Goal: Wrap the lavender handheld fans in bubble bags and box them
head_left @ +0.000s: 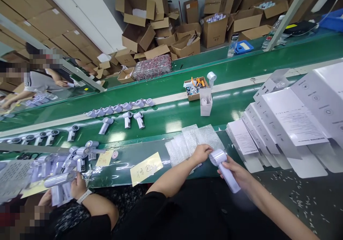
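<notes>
My right hand [233, 168] is wrapped round the neck of a pale purple handheld fan [229, 177], whose round head points up and left and whose handle slants down to the right. Beside the fan head, my left hand [201, 153] has its thumb and fingers pinched together; whatever they hold, if anything, is too small to make out. Just beyond that hand, clear bubble-wrap pouches [184, 140] lie fanned out on the bench edge. A yellow paper with handwriting [146, 168] lies left of my left forearm.
White printed boxes [248, 140] stand in overlapping rows at right. More fans [107, 124] line the green conveyor [171, 113]. An open white box [205, 106] stands by a small carton of parts [191, 96]. At left, a co-worker's hands [79, 186] hold a fan; cartons [214, 31] fill the back.
</notes>
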Action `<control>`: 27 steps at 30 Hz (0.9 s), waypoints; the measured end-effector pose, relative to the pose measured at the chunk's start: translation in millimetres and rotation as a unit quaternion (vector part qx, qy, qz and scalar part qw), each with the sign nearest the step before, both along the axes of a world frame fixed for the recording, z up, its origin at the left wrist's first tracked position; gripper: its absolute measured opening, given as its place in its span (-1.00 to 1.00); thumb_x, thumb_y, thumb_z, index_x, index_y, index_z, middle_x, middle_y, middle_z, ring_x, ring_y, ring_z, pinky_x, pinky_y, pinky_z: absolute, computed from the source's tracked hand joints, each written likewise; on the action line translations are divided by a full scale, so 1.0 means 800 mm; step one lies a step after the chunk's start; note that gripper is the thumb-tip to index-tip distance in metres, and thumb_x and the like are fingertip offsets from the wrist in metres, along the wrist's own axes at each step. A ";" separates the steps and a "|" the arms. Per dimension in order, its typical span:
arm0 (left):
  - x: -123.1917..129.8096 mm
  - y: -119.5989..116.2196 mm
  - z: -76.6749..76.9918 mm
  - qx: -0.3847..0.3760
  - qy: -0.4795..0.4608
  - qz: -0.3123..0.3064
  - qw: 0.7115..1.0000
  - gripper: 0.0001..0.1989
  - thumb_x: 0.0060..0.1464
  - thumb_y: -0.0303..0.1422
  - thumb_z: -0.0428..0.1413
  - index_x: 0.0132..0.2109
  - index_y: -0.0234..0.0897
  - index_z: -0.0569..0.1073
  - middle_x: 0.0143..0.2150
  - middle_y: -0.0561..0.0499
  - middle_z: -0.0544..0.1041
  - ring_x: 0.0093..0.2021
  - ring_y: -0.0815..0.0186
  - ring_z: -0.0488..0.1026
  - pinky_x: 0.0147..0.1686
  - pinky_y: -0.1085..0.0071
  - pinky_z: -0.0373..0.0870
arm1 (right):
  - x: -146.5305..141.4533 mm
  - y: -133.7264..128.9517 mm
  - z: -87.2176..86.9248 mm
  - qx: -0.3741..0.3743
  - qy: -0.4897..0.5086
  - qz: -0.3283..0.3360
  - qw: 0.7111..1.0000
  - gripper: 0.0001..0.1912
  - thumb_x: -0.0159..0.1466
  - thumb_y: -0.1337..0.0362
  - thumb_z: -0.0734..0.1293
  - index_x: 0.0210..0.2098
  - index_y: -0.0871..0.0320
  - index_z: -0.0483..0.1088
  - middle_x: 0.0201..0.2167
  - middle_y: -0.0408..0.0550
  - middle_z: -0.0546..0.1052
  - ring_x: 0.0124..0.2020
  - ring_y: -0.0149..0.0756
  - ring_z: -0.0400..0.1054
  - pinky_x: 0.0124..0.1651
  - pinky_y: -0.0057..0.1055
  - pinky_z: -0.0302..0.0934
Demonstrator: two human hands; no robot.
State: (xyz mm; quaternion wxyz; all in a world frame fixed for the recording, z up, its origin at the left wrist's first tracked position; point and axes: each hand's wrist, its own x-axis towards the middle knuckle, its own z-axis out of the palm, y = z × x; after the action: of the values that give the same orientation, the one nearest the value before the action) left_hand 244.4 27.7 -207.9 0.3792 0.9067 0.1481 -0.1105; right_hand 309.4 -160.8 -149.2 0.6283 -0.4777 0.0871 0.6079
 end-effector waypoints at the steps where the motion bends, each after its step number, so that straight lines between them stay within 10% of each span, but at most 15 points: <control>1: -0.002 -0.002 0.007 -0.051 -0.011 0.040 0.998 -0.75 0.15 -0.40 -0.08 -0.13 -0.33 0.46 -0.23 -0.02 0.51 -0.24 0.35 0.41 -0.22 0.45 0.33 | 0.002 0.006 0.002 0.014 -0.002 0.004 1.000 -0.47 0.03 0.27 0.43 -0.03 0.03 0.22 -0.39 -0.16 0.49 -0.41 -0.28 0.47 -0.44 -0.41 0.35; 5: -0.013 -0.001 0.036 -0.284 -0.063 0.231 0.929 -0.80 0.05 -0.34 0.02 -0.29 -0.40 0.46 -0.47 0.04 0.44 -0.50 0.42 0.31 -0.44 0.50 0.26 | 0.011 0.021 0.011 0.016 -0.046 0.021 0.999 -0.51 0.05 0.24 0.42 -0.06 0.10 0.23 -0.45 -0.11 0.50 -0.47 -0.27 0.46 -0.49 -0.41 0.34; 7: -0.017 0.000 0.052 -0.285 -0.105 0.238 0.923 -0.83 0.02 -0.33 0.06 -0.33 -0.37 0.45 -0.48 0.06 0.41 -0.47 0.41 0.31 -0.41 0.49 0.25 | 0.011 0.023 0.014 -0.006 -0.066 0.034 0.997 -0.55 0.05 0.22 0.42 -0.11 0.13 0.24 -0.49 -0.10 0.50 -0.49 -0.25 0.45 -0.50 -0.39 0.33; 12: -0.026 0.001 0.088 -0.057 -0.242 0.054 0.967 -0.83 0.09 -0.44 -0.04 -0.32 -0.31 0.45 -0.41 -0.02 0.40 -0.29 0.31 0.32 -0.20 0.38 0.27 | -0.003 0.023 0.019 -0.010 -0.104 0.014 0.994 -0.64 0.05 0.18 0.41 -0.24 0.12 0.22 -0.49 -0.14 0.48 -0.50 -0.25 0.45 -0.54 -0.37 0.33; 17: -0.055 0.000 0.095 0.139 -0.295 -0.062 0.943 -0.75 0.12 -0.49 -0.13 -0.23 -0.33 0.44 -0.40 -0.08 0.35 -0.29 0.25 0.30 -0.25 0.33 0.29 | -0.019 0.028 0.033 0.025 -0.112 -0.068 0.991 -0.50 0.00 0.22 0.44 -0.12 0.05 0.19 -0.35 -0.16 0.49 -0.48 -0.26 0.45 -0.49 -0.32 0.36; 27: -0.061 -0.014 0.098 0.211 -0.316 -0.161 0.911 -0.75 0.13 -0.48 -0.16 -0.18 -0.35 0.40 -0.39 -0.12 0.36 -0.32 0.21 0.31 -0.32 0.29 0.33 | -0.049 0.029 0.036 -0.013 -0.049 -0.172 0.984 -0.76 0.13 0.24 0.34 -0.31 0.09 0.16 -0.52 -0.13 0.49 -0.51 -0.30 0.44 -0.47 -0.41 0.33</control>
State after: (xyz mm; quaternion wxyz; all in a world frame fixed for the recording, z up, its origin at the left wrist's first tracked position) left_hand 195.6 16.2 -129.9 0.1834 0.9645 -0.1075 0.1565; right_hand 269.8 -137.5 -120.4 0.7206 -0.4928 0.1452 0.4656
